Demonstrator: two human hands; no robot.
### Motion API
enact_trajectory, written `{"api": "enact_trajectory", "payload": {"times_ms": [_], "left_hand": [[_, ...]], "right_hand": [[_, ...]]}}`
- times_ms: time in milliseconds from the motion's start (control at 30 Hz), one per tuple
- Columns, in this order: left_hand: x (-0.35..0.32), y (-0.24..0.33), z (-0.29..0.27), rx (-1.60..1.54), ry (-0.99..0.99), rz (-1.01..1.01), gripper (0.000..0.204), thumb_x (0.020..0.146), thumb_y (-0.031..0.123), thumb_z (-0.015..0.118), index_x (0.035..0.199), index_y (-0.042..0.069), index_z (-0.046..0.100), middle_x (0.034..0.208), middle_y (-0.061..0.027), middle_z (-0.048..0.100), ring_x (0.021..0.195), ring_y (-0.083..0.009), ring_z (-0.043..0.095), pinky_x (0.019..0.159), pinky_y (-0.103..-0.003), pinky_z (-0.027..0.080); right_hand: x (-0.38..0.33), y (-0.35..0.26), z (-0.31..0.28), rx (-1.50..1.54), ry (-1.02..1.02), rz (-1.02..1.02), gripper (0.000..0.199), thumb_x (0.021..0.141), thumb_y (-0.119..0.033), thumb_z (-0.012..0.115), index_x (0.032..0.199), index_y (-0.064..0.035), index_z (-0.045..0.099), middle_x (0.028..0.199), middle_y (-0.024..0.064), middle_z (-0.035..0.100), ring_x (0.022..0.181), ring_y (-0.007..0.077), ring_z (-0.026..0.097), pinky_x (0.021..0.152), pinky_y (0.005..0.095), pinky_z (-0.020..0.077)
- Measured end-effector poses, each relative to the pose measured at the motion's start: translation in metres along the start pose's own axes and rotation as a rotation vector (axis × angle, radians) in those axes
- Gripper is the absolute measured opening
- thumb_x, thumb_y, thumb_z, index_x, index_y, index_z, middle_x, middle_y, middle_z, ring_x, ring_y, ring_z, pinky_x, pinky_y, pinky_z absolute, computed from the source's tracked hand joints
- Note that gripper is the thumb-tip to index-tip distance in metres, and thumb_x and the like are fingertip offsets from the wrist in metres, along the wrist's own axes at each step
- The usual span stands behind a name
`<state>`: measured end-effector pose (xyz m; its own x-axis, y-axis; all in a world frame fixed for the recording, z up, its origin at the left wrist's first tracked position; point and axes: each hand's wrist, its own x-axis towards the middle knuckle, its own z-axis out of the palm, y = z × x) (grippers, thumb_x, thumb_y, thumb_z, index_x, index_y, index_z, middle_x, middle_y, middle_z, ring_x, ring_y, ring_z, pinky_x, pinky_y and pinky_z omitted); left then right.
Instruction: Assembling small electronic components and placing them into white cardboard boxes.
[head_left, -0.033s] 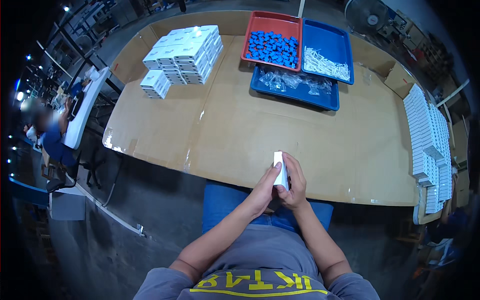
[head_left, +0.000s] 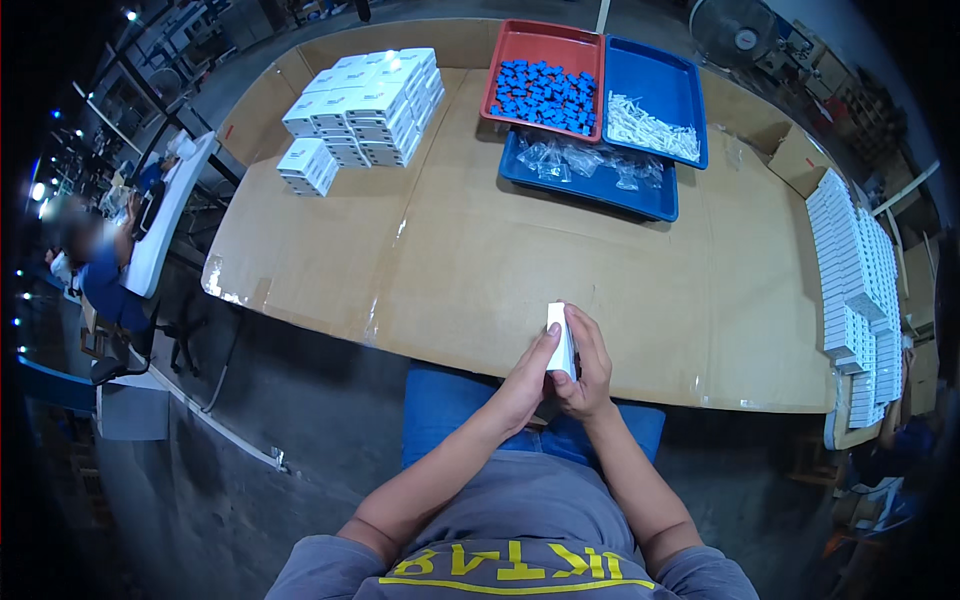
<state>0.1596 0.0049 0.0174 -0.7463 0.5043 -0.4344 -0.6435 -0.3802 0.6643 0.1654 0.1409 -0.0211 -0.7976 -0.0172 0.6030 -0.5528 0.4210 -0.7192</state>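
white slim box [head_left: 561,338] upright between both hands, long axis vertical

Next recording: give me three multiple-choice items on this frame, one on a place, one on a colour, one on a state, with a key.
1. Where is the stack of white boxes?
A. far left of the table
B. in the person's lap
C. inside the red tray

2. What colour are the small parts in the red tray?
A. yellow
B. blue
C. green

3. How is the small white box held?
A. lying alone on the table
B. by the left hand only
C. between both hands, with the right hand

Key: 1 A, the stack sits at the table's far left corner. 2 B, the parts are plainly blue. 3 C, fingers of both hands close round the box at the near edge.
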Motion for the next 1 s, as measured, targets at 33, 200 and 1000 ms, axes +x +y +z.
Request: {"api": "enact_trajectory", "payload": {"times_ms": [33,200,1000], "left_hand": [[0.002,0.001,0.001,-0.005,0.011,0.015,0.058,0.11,0.054,0.044,0.145,0.007,0.047,0.13,-0.0084,0.06,0.118,-0.0172,0.062,0.101,-0.034,0.052],[0.018,-0.007,-0.008,0.02,0.022,0.058,0.063,0.11,0.056,0.043,0.149,0.006,0.046,0.132,-0.0085,0.058,0.121,-0.0165,0.057,0.103,-0.032,0.047],[0.033,-0.006,-0.007,0.029,0.132,0.069,0.05,0.111,0.052,0.043,0.124,0.005,0.056,0.1,-0.0031,0.063,0.086,-0.0092,0.063,0.071,-0.025,0.053]], "right_hand": [[0.002,0.002,0.002,-0.017,0.033,-0.031,0.079,0.1,-0.056,0.058,0.144,0.0096,0.051,0.138,0.0332,0.057,0.126,0.0456,0.06,0.105,0.0485,0.0499],[0.005,0.013,0.012,-0.016,0.042,0.01,0.08,0.101,-0.058,0.055,0.142,0.0104,0.052,0.138,0.0332,0.057,0.125,0.0459,0.06,0.104,0.0486,0.0504],[0.002,0.034,0.02,-0.04,0.018,-0.02,0.084,0.109,-0.06,0.034,0.142,0.0145,0.052,0.136,0.0373,0.058,0.122,0.0505,0.062,0.102,0.0504,0.0525]]}}
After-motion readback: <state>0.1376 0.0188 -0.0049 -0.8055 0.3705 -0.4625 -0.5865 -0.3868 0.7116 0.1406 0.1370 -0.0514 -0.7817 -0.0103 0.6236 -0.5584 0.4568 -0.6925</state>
